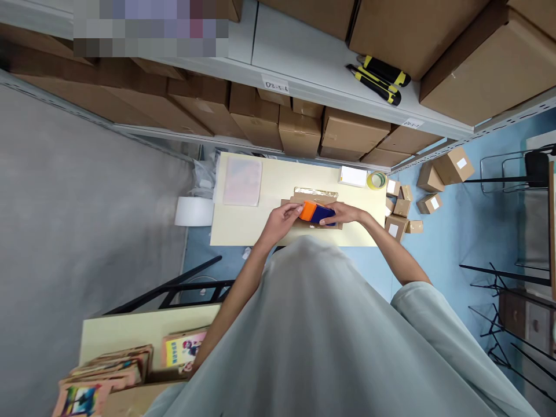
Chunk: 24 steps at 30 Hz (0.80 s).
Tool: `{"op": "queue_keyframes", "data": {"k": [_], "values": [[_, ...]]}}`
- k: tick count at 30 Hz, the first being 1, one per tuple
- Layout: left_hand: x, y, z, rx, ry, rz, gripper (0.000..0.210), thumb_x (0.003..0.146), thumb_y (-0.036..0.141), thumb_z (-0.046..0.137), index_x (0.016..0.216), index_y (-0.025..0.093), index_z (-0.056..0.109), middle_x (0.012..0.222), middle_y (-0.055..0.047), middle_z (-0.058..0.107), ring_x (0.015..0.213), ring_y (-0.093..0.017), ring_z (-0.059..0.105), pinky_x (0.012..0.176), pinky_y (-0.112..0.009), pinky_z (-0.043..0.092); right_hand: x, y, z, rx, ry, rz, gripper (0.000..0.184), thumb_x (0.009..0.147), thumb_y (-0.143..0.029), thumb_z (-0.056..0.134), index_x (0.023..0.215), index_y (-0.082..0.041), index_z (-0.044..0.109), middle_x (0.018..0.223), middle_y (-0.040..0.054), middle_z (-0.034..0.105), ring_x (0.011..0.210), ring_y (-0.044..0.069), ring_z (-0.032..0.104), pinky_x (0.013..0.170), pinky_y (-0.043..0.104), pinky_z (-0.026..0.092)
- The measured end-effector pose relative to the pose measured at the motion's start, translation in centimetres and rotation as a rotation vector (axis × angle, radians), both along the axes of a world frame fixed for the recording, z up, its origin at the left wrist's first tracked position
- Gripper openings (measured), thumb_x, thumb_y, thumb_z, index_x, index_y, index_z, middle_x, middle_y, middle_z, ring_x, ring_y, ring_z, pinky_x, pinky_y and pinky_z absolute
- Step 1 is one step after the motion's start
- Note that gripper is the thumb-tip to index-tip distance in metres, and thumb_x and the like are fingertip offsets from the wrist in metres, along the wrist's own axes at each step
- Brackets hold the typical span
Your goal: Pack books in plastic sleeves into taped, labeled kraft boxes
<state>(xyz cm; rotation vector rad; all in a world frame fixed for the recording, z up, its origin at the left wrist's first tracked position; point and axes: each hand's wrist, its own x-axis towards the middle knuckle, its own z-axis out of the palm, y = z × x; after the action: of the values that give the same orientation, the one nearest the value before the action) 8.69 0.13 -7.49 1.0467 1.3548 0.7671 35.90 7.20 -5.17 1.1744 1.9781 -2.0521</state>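
A small box-shaped item, orange at one end and dark blue at the other (318, 214), is held between my two hands above the table. My left hand (281, 222) pinches its orange end with thumb and fingers. The blue end is gripped by my right hand (344, 213), thumb on the near side and fingers on the far side. Directly underneath lies an opened cardboard box (316, 196), its flaps spread and shiny tape along the far flap. The item and my hands hide most of the box's inside.
On the pale table (243, 229) are a translucent pinkish sheet (242, 182), a white box (353, 176) and a tape roll (376, 180). Small parcels (396, 227) stand off its right end. Above, a shelf holds cartons and box cutters (377, 80).
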Motion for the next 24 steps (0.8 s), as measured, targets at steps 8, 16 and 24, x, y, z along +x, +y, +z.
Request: {"op": "queue_keyframes", "data": {"k": [8, 16, 24], "values": [[0.0, 0.1, -1.2, -0.049, 0.003, 0.05, 0.047, 0.09, 0.058, 0.075, 0.11, 0.016, 0.08, 0.115, -0.012, 0.083, 0.106, -0.027, 0.077, 0.1, -0.041, 0.064, -0.2, -0.2, 0.1, 0.032, -0.025, 0.021, 0.061, 0.08, -0.072, 0.085, 0.102, -0.015, 0.074, 0.087, 0.0014, 0.074, 0.083, 0.02, 0.065, 0.074, 0.027, 0.051], [0.7, 0.1, -1.0, 0.076, 0.256, 0.061, 0.023, 0.093, 0.034, 0.062, 0.101, 0.019, 0.078, 0.105, -0.008, 0.08, 0.087, -0.02, 0.071, 0.088, -0.033, 0.06, -0.4, -0.6, -0.6, 0.062, -0.05, 0.028, 0.059, 0.083, -0.074, 0.082, 0.099, -0.018, 0.072, 0.085, 0.0001, 0.073, 0.079, 0.019, 0.064, 0.071, 0.027, 0.051], [0.4, -1.7, 0.2, 0.066, 0.39, 0.094, 0.03, 0.097, 0.041, 0.062, 0.108, 0.02, 0.081, 0.083, -0.002, 0.076, 0.072, -0.019, 0.065, 0.076, -0.029, 0.052, -1.2, -1.1, 0.2, 0.013, -0.028, 0.067, 0.055, 0.086, -0.072, 0.08, 0.097, -0.018, 0.07, 0.08, 0.0005, 0.074, 0.07, 0.016, 0.063, 0.067, 0.027, 0.05]]}}
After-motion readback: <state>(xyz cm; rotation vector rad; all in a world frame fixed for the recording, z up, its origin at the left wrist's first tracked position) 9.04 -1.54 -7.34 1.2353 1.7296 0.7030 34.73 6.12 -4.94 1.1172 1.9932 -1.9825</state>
